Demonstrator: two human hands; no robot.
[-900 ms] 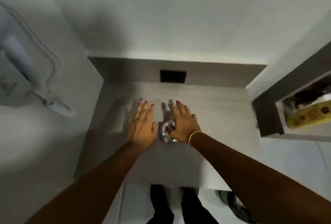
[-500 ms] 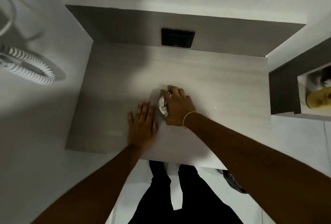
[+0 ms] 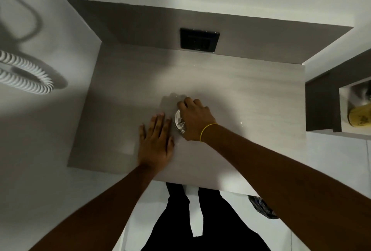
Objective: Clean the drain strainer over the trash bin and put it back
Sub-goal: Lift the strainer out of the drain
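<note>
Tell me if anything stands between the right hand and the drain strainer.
Nothing visible does. The right hand is already curled over the drain strainer on the grey basin floor, fingers reaching past its far rim. The left hand lies flat beside it, left of the strainer, not in between.

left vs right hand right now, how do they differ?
The left hand lies flat and open on the grey sink floor, fingers spread; the right hand curls over the shiny round metal drain strainer. The right wrist wears a thin yellow band; the left is bare. Both are low in the sink.
</note>
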